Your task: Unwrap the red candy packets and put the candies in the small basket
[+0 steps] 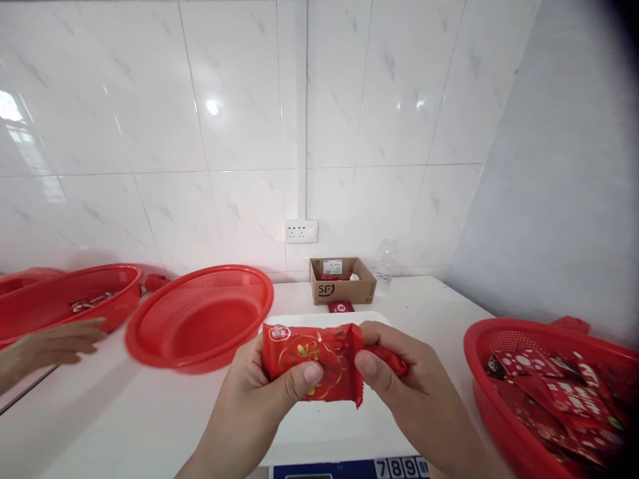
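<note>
Red packet (324, 349) at the centre, over the white scale (329, 429), its printed front toward you. Your left hand (259, 396) is closed on it, fingers behind, thumb across the front. Your right hand (419, 382) pinches a wrapper (393, 360) between thumb and fingers, just beside the packet's crimped end; you cannot tell whether the two are joined. Pressing hard with the left thumb could crush the contents, and tugging at the crimp could split the seam. A slack right pinch might drop the wrapper onto the scale, toward six o'clock. Swinging the right forearm toward four o'clock could knock the tub (479, 382) and unsettle its heap (574, 402). Toward nine, a co-worker's hand (54, 346) is near the basket (204, 326); a wide leftward reach might bump it.
</note>
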Tool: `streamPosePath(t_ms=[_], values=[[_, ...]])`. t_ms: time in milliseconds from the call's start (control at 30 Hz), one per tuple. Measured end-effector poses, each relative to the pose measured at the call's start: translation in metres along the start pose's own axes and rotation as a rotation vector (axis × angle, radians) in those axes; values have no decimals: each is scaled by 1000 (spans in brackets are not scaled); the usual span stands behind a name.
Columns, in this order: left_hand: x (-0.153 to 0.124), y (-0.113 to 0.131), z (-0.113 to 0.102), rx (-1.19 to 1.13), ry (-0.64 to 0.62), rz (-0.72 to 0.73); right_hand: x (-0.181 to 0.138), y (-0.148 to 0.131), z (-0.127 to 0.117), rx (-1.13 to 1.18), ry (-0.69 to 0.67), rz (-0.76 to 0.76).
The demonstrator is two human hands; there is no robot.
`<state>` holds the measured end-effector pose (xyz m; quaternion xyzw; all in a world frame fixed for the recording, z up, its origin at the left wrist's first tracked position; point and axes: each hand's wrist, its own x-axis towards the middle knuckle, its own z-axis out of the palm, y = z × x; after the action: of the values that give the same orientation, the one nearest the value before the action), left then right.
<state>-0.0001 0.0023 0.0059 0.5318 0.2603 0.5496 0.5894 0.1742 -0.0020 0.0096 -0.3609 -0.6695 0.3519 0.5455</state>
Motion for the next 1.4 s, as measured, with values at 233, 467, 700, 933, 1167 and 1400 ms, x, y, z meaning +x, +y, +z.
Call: streamPosePath(t_ms=[233,467,700,933,1167,1400], values=[[2,1,5,-24,-48,-35,2,3,4,-44,-189,98],[3,-1,3,48,-71,-16,0,0,8,-17,-116,88],[5,2,-2,214,-142,20,1,-1,7,64,-157,18],[3,3,0,186,-143,-9,1,-1,10,32,-145,-9],[3,-3,-5,168,-52,-13,1,1,3,-4,-167,9],[3,-2,0,75,-94,25,-2,2,0,-160,-138,20]])
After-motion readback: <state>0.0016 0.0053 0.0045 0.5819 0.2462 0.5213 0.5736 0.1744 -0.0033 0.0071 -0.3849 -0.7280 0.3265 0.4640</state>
